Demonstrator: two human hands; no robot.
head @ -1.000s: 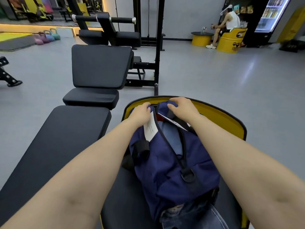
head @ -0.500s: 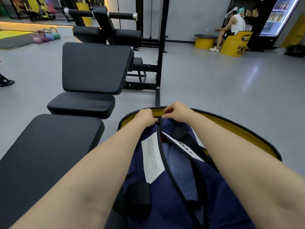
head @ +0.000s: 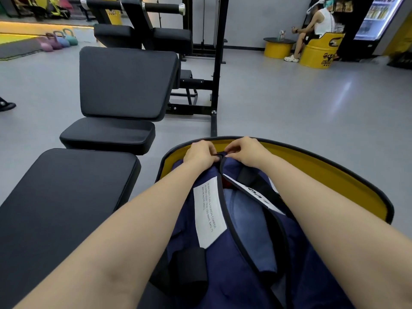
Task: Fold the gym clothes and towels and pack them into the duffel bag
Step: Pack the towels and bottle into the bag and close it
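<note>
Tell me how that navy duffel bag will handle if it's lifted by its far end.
The duffel bag is soft fabric, so it will likely sag. Its opening gapes, so the blue clothing might shift. Both the left hand and right hand already pinch that end.

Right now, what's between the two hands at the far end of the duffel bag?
Head view: only the bag's black zipper end separates left hand and right hand.
</note>
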